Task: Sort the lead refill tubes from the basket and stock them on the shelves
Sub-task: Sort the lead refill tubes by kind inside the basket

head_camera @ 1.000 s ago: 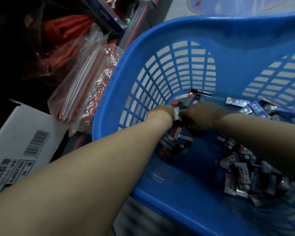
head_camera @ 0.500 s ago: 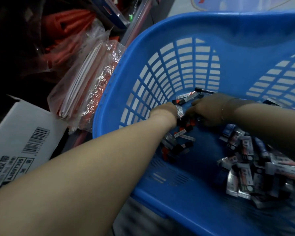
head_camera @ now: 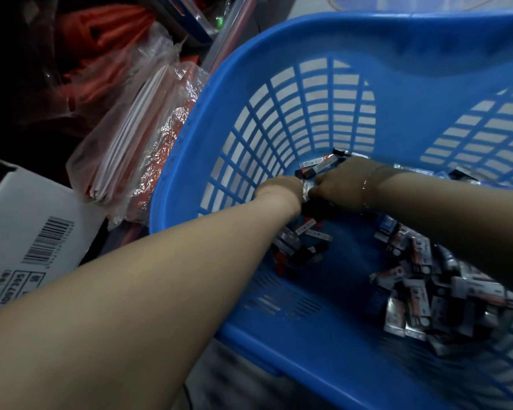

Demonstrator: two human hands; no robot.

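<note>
Both hands point(head_camera: 282, 189) point(head_camera: 342, 184) clutch lead refill tubes point(head_camera: 319, 168) in the basket point(head_camera: 190, 161), fingers clamped, tubes lying left-right.

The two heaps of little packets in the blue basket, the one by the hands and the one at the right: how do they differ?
The heap by the hands is small and loosely scattered; the heap at the right is larger and piled thick. The small one shows mostly black and red pieces; the big one shows more silvery wrappers. The left hand and right hand work above the small heap; nothing touches the big one. Both lie on the basket floor.
</note>
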